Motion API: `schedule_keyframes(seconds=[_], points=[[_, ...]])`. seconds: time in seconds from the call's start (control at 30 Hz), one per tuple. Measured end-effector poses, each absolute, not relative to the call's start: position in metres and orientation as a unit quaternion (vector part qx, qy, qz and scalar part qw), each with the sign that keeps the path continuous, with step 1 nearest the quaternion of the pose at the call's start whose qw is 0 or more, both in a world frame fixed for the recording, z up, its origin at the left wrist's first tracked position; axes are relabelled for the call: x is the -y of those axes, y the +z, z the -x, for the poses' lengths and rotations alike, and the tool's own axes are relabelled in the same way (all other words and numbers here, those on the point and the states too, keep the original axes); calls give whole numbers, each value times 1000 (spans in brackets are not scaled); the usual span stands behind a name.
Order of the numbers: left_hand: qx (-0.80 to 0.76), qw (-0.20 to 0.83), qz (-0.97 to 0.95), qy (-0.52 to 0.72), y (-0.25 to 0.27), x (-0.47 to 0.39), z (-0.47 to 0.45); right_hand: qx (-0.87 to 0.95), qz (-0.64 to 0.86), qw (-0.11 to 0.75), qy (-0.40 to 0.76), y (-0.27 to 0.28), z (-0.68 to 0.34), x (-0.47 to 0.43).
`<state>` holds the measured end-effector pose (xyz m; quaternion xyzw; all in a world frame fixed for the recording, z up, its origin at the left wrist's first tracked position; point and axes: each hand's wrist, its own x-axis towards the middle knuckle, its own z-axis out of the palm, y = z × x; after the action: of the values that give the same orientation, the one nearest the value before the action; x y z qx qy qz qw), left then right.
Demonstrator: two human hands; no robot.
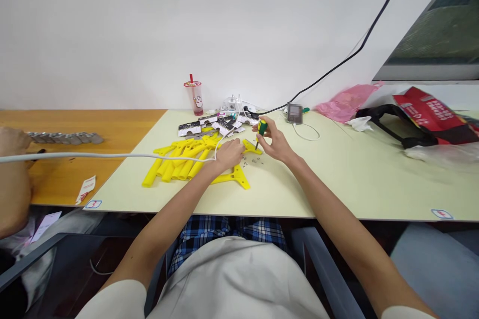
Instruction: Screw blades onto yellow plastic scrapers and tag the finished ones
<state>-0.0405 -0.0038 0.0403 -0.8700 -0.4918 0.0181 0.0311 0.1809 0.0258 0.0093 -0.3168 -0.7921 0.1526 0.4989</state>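
Note:
My right hand (pixel 279 144) is closed round the green-and-yellow handle of a screwdriver (pixel 262 127), which points down at the head of a yellow scraper (pixel 251 146). Whether the tip touches it I cannot tell. My left hand (pixel 229 153) is closed on that scraper, hiding its handle. Small dark screws (pixel 254 161) lie scattered just below. Another yellow scraper (pixel 239 176) rests nearer to me, and a pile of yellow scrapers (pixel 179 159) spreads to the left. Behind them are several black-and-white blade packets (pixel 189 128).
A lidded cup (pixel 196 98) with a red straw stands by the wall. A white cable (pixel 112 155) crosses in front of my left hand. A small device (pixel 295 113), a pink bag (pixel 346 102) and a red bag (pixel 430 114) are rightward. Another person's arm (pixel 13 179) is at left.

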Motion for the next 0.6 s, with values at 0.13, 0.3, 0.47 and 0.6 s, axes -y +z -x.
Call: schedule_keyframes(seconds=[0.13, 0.3, 0.47, 0.6], points=[[490, 29, 871, 17, 40, 3, 41, 784, 330, 492, 183, 7, -176, -30], [490, 26, 871, 14, 40, 4, 41, 782, 357, 501, 101, 8, -175, -32], [490, 23, 871, 14, 40, 3, 41, 805, 313, 487, 132, 7, -173, -22], [489, 21, 872, 12, 39, 2, 42, 780, 312, 510, 185, 4, -171, -24]])
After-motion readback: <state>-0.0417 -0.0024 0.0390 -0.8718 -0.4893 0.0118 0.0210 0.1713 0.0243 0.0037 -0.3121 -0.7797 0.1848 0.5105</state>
